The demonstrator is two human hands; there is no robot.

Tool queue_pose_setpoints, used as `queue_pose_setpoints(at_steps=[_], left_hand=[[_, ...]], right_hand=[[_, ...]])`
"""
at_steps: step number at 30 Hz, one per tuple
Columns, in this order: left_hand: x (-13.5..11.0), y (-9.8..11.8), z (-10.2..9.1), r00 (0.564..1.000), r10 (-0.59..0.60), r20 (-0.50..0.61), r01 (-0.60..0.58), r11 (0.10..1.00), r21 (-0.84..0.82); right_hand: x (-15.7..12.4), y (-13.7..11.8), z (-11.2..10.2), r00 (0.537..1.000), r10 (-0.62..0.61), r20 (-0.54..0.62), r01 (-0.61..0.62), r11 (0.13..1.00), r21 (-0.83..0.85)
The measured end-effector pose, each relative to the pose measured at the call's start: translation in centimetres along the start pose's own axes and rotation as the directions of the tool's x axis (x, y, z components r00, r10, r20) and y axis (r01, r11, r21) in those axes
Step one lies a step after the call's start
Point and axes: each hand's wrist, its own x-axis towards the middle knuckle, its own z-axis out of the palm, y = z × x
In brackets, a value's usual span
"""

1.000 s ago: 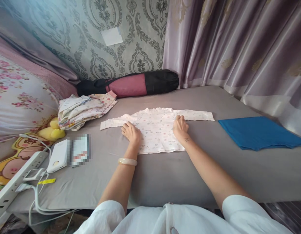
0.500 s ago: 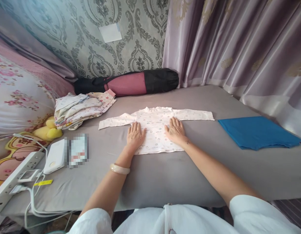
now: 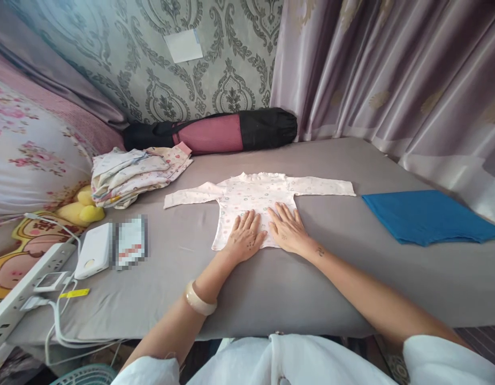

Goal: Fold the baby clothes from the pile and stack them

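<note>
A small white long-sleeved baby top with a tiny print lies flat on the grey bed sheet, sleeves spread to both sides. My left hand rests flat on its lower hem, fingers stretched out. Beside it, my right hand also presses flat on the hem, fingers extended. The two hands lie close together, almost touching, and neither grips anything.
A pile of folded baby clothes sits at the left, a yellow soft toy beside it. A folded blue cloth lies right. A rolled mat in a black bag rests against the wall. A power bank, a power strip and cables lie near left.
Both hands have slid down the top from the shoulders to the hem and come together at the middle; they went from curled to flat.
</note>
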Motion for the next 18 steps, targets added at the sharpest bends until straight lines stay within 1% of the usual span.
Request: queue_pose_setpoints(at_steps=[3,5,7,9,10,12,14,15,18], left_hand=[[-0.7,-0.8,-0.5,0.999,0.021,0.030,-0.021,0.999,-0.030],[-0.3,-1.1,-1.0,0.999,0.026,0.043,-0.024,0.999,-0.044],[0.6,-0.8,-1.3,1.000,0.010,0.020,-0.009,0.998,-0.056],[1.6,-0.1,-1.1,0.999,-0.041,-0.026,0.039,0.997,-0.071],[2.1,0.2,-0.9,0.996,-0.070,-0.047,0.067,0.995,-0.076],[2.7,0.7,-0.2,0.992,-0.106,-0.073,0.101,0.992,-0.073],[2.8,0.8,0.6,0.992,-0.088,-0.087,0.083,0.995,-0.054],[2.8,0.7,0.9,0.993,-0.070,-0.096,0.066,0.997,-0.042],[2.5,0.2,1.5,0.991,-0.029,-0.134,0.027,0.999,-0.021]], right_hand=[[-0.6,1.1,-0.3,0.999,0.036,-0.003,-0.036,0.999,-0.026],[-0.4,1.5,-1.1,1.000,0.016,-0.009,-0.016,0.999,-0.040],[0.8,1.6,-2.3,1.000,-0.019,-0.008,0.019,0.999,-0.048],[2.9,1.9,-3.7,1.000,-0.015,0.018,0.015,0.999,-0.035],[4.3,2.3,-4.3,0.999,0.023,0.034,-0.023,1.000,-0.012],[7.3,3.5,-5.4,0.990,0.140,-0.016,-0.139,0.990,0.031],[10.3,5.1,-5.9,0.964,0.255,-0.075,-0.251,0.966,0.056],[11.6,5.9,-5.9,0.959,0.275,-0.072,-0.271,0.961,0.063],[14.5,7.8,-5.6,0.959,0.280,-0.053,-0.276,0.959,0.060]])
